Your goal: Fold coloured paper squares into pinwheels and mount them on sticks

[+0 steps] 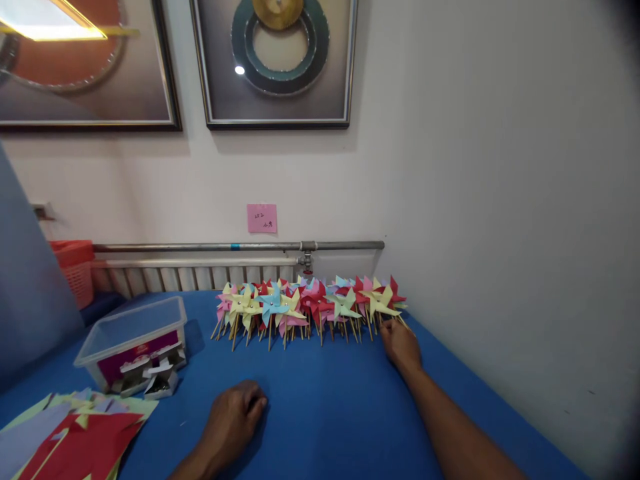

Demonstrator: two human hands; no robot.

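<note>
A row of paper pinwheels [310, 303] in yellow, blue, pink, red and green, on wooden sticks, lies along the far edge of the blue table [325, 400] against the wall. My right hand [400, 343] reaches to the right end of the row, its fingers pinched on the stick of the last yellow pinwheel [383, 303]. My left hand [233, 420] rests on the table near the front, fingers curled in loosely, nothing visible in it.
A clear plastic box [133, 337] with small white cartons in front stands at the left. Stacked coloured paper sheets [70, 437] lie at the front left corner. A radiator and pipe [240, 247] run behind the table. An orange basket [75, 267] sits at the far left.
</note>
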